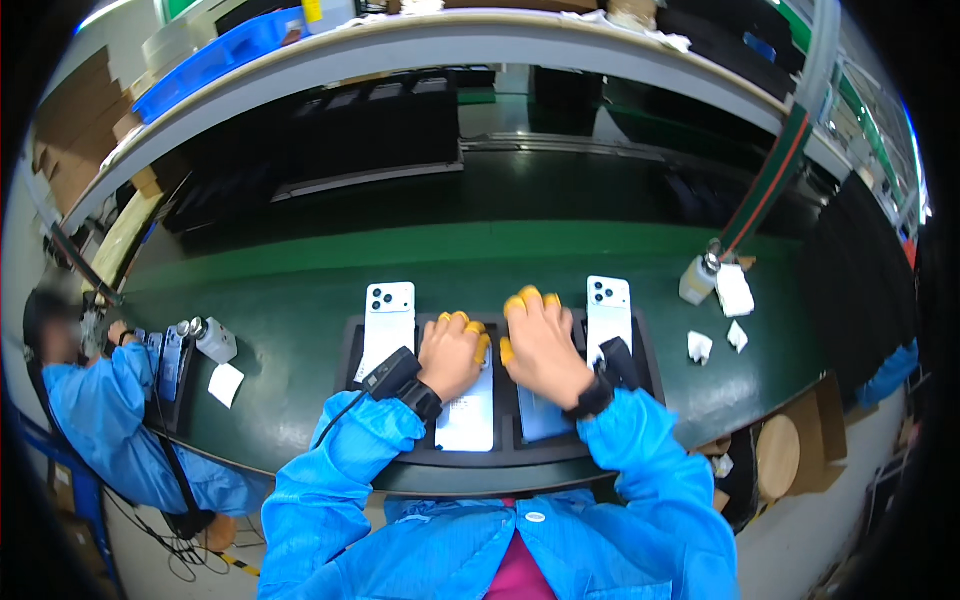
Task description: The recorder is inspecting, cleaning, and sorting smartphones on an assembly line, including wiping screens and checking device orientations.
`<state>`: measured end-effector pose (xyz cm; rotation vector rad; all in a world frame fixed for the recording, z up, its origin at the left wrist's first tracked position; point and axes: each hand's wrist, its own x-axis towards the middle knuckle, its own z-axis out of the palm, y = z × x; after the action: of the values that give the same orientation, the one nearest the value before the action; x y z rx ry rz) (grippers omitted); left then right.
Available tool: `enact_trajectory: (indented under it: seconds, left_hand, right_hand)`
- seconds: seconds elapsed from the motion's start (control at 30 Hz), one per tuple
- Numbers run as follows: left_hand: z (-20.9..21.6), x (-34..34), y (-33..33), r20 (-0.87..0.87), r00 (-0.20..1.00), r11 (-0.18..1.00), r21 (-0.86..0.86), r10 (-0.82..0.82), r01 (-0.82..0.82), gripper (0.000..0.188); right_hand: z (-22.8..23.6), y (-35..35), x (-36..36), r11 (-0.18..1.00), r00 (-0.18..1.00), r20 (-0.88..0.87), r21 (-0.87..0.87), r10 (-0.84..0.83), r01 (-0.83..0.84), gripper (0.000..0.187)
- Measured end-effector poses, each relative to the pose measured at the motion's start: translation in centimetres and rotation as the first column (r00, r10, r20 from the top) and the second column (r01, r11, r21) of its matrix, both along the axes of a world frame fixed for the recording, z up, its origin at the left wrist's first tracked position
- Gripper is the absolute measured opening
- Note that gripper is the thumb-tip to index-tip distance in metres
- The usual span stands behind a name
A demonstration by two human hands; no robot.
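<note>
Both hands rest fingers-down, gripping nothing, on phones in the black tray [520,452] on the counter, left hand [452,352] on one phone [468,412], right hand [541,342] beside it; pressing flat and even seems wise, sparing the outer phones [388,322].

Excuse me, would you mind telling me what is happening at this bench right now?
A person in a blue coat works at a green bench, both hands wearing yellow fingertip covers. The left hand and right hand rest on the two middle phones lying in a black tray. Two more white phones lie camera side up at the tray's ends, one on the left and one on the right. A co-worker in blue works at the far left.
</note>
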<state>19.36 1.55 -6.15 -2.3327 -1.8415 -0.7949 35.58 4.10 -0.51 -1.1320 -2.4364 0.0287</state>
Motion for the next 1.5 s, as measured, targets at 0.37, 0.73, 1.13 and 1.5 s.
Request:
enact_trajectory:
  seconds: [0.37,0.73,1.13,1.5]
  left_hand:
    - [3.9,2.0,-1.4,0.032,0.969,0.969,-0.028,0.245,-0.244,0.04]
    - [2.2,0.6,6.2,0.028,0.947,0.937,-0.153,0.321,-0.313,0.044]
    - [2.3,6.6,6.2,-0.189,0.978,0.993,0.093,0.086,-0.069,0.055]
    - [4.3,7.0,2.5,-0.028,0.982,0.95,0.247,-0.189,0.19,0.033]
  right_hand:
    - [-2.4,7.2,0.3,0.999,0.982,-0.187,0.034,-0.029,0.036,0.039]
    - [3.7,1.5,14.8,0.929,0.956,-0.138,-0.308,-0.259,0.207,0.016]
    - [-3.4,-3.8,12.8,0.989,0.969,-0.206,-0.088,-0.134,0.118,0.023]
    - [-5.3,-2.5,11.7,0.974,0.957,-0.183,-0.069,-0.224,0.215,0.017]
